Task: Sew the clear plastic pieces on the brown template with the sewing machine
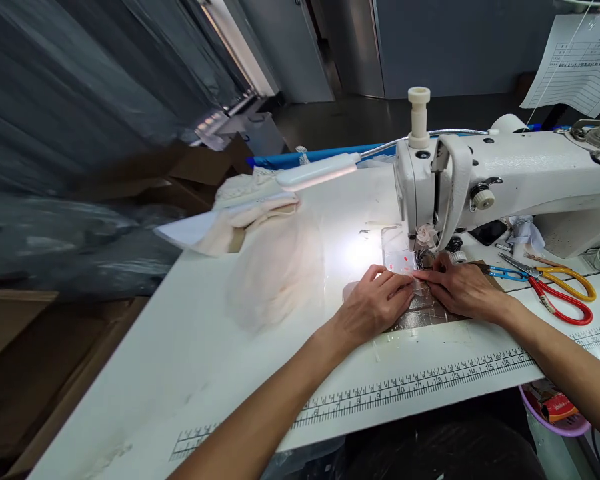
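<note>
A small piece of sheer pale fabric (pixel 418 288) lies just in front of the presser foot (pixel 422 259) of a white sewing machine (pixel 525 167). My left hand (pixel 377 301) rests to the left of the foot, its fingers pressed together on the fabric's edge. From the right, my right hand (pixel 460 288) pinches the same fabric close to the needle area. My fingers partly hide the fabric. A pale fabric rosette (pixel 426 235) sits on the machine just above the foot.
Right of my right hand lie red-handled scissors (pixel 563 303) and yellow-handled scissors (pixel 573 280). A sheer cream fabric heap (pixel 280 280) spreads over the white table (pixel 190 347) at left. A lamp (pixel 317 171) reaches over the table. A printed ruler (pixel 405 390) runs along the front edge.
</note>
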The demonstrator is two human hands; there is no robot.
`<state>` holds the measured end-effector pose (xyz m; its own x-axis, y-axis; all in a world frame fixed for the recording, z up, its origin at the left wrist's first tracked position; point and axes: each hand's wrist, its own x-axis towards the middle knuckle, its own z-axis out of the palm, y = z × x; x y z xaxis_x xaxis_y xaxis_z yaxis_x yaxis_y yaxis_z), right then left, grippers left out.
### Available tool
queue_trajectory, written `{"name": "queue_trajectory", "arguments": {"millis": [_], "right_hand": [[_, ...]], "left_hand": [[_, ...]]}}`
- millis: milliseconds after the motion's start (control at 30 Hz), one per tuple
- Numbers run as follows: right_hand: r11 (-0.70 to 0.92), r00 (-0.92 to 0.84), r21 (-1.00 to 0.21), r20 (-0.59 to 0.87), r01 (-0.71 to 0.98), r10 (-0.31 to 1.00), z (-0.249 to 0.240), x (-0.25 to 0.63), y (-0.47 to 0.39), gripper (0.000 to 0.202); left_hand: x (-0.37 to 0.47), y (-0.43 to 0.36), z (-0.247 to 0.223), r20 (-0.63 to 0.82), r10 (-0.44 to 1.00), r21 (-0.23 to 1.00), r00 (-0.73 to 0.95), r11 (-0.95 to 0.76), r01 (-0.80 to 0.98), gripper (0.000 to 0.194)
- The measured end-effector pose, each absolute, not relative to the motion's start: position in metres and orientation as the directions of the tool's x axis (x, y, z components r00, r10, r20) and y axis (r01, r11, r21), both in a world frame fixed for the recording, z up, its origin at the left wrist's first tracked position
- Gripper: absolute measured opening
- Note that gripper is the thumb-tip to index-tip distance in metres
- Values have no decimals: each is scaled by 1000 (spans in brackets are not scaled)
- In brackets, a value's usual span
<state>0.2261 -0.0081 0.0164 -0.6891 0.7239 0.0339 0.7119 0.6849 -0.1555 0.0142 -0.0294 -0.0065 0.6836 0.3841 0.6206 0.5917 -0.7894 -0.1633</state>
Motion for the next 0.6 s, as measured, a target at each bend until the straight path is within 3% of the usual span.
{"name": "queue_trajectory", "arguments": {"millis": [200,433,600], "right_hand": [[697,-693,-185,99,693,714,11,229,-10,41],[673,-694,-369,95,641,714,5,236,-6,39],[723,-744,-337,87,604,662,15,234,-12,35]], "left_hand": [[14,-29,-8,633,369,-149,681,-805,575,14],[10,-28,-12,608,402,-108,685,-813,573,15],[10,-28,-11,577,420,-104,700,-812,574,17]]}}
